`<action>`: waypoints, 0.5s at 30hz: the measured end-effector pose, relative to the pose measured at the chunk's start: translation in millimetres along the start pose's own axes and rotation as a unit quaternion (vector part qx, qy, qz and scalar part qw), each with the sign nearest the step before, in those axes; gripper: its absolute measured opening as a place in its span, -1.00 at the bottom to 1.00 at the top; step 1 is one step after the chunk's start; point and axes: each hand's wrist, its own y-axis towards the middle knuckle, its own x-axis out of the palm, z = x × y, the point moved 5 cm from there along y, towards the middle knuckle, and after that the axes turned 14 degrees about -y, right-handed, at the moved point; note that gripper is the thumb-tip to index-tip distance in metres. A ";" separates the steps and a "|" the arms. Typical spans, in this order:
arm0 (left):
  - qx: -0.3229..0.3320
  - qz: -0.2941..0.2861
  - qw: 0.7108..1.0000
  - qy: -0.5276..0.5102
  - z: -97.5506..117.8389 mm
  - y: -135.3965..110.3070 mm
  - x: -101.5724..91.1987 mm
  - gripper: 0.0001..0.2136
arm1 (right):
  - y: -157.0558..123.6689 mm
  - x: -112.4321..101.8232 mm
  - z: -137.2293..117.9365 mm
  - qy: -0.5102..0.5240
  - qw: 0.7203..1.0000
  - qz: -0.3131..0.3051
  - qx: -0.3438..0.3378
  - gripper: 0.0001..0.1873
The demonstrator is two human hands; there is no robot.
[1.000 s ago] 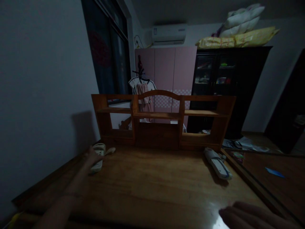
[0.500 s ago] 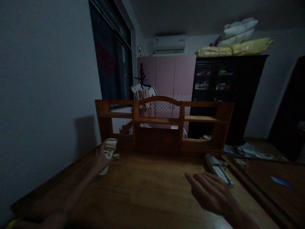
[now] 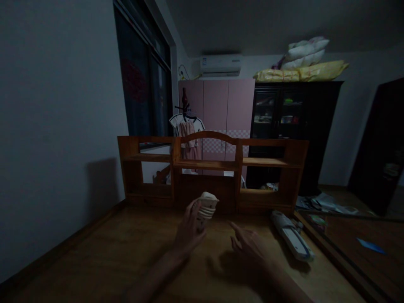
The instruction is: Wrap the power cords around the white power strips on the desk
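Observation:
My left hand [image 3: 189, 227] is closed round a white power strip with its cord wound about it [image 3: 205, 205], held upright above the middle of the wooden desk [image 3: 126, 252]. My right hand [image 3: 249, 246] hovers just right of it, fingers apart and empty, the forefinger stretched toward the strip. Both are in front of the wooden shelf unit [image 3: 211, 168] at the desk's back edge.
A second white power strip [image 3: 292, 235] lies at the desk's right side near its edge. A grey wall runs along the left. Behind the shelf stand a pink wardrobe [image 3: 217, 109], a dark cabinet [image 3: 296, 126] with bedding on top, and hanging clothes [image 3: 187, 126].
My left hand has lifted the wound power strip from the desk's left back corner and carried it to the middle. My right hand has come forward from the lower right toward it.

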 end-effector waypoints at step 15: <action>0.178 -0.110 0.978 -0.007 26.5 -36.0 23.9 -0.35 | 3.9 19.1 8.0 0.603 0.748 -0.095 0.260 -0.47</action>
